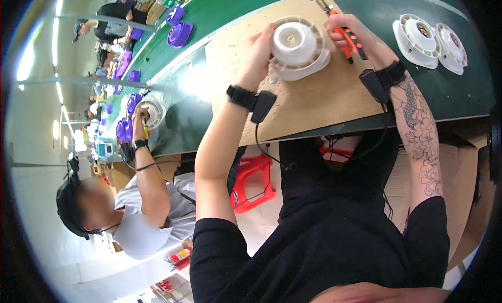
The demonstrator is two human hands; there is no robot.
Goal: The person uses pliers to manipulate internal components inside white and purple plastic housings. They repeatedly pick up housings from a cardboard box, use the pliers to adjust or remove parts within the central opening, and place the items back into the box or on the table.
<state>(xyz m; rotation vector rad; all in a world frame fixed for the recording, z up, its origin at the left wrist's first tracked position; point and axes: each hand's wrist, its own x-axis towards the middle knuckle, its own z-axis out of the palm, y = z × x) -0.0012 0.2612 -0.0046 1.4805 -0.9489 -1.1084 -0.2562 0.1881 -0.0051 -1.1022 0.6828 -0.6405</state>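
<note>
My left hand [256,57] grips the left rim of a round white plastic housing [294,48], which has a raised dome in the middle and ribs around its edge. Beneath the housing lies a sheet of brown cardboard [230,67]. To the right, my right hand [353,33] is closed round a pair of pliers [352,40] with orange and black handles. The dark head of the pliers points up and away, beyond the far right side of the housing, and is apart from it.
Two more white housings [418,41] lie on the green table [366,2] at the right. Purple housings [180,34] sit along the far left. A co-worker [151,198] at my left handles another white part [155,113]. A red stool [253,185] stands below the table edge.
</note>
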